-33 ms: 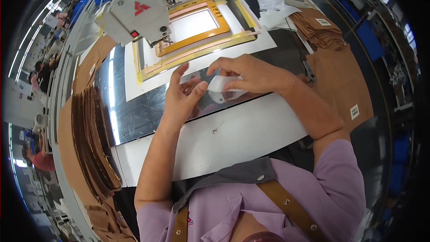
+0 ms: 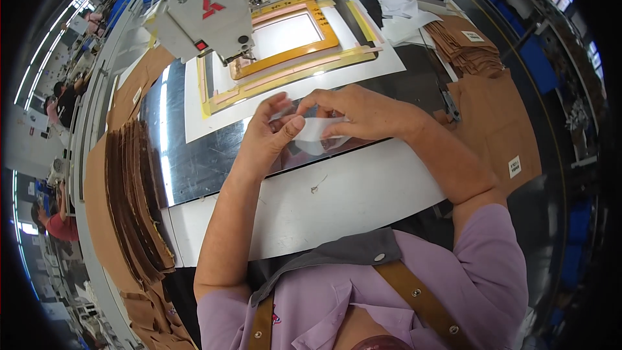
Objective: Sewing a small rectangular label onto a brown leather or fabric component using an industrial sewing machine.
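Hands closer than moment ago, fingertips almost meeting: right hand [image 2: 364,111] pinches thin white piece [image 2: 315,133]; left hand [image 2: 267,133] has fingers curled inward, thumb at piece's edge; blur hides whether left grips too. Piece now bridges hands, on person's side of orange frame [image 2: 285,56]; machine head [image 2: 204,16] left of frame.

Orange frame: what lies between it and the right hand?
In the head view, a yellow-taped strip and the white sheet lie between the orange frame and the right hand.
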### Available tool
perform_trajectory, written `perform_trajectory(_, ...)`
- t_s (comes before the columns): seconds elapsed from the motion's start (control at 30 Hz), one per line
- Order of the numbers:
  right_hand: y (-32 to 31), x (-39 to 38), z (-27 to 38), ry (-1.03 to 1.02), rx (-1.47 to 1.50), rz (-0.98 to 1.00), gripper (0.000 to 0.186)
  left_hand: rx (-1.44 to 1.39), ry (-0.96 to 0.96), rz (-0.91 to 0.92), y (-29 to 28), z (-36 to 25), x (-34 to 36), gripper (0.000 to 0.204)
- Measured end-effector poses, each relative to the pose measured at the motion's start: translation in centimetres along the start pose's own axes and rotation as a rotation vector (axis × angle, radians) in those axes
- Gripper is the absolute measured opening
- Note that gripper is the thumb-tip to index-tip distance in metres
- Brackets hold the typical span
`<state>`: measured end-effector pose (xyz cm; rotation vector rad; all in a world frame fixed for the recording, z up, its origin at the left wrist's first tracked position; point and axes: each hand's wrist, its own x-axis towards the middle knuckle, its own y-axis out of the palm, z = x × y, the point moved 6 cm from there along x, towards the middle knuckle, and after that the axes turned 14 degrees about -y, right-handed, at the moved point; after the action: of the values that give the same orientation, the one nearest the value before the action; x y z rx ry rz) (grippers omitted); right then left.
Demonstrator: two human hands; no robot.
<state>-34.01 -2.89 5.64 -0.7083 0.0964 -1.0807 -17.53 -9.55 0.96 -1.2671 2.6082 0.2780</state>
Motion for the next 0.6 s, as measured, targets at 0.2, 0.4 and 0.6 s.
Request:
perform_trajectory(0.2, 0.0, 1.7, -3.0, 0.145, 0.076, 0.052, 0.044, 0.036, -0.107, -0.022, -3.4, 2.0, 1.3, 0.019)
perform_trajectory(0.4, -4.0, 0.6, -9.3, 0.234, -0.039, -0.231, 0.022, 0.219, 0.038, -0.369, -7.6, 0.5, 2.9, 0.021)
perform_trajectory(0.6, -5.6, 2.5, -11.1, 0.223, -0.360, -0.386, 0.024, 0.436, 0.350, -0.616, -9.8, -1.9, 5.9, 0.021)
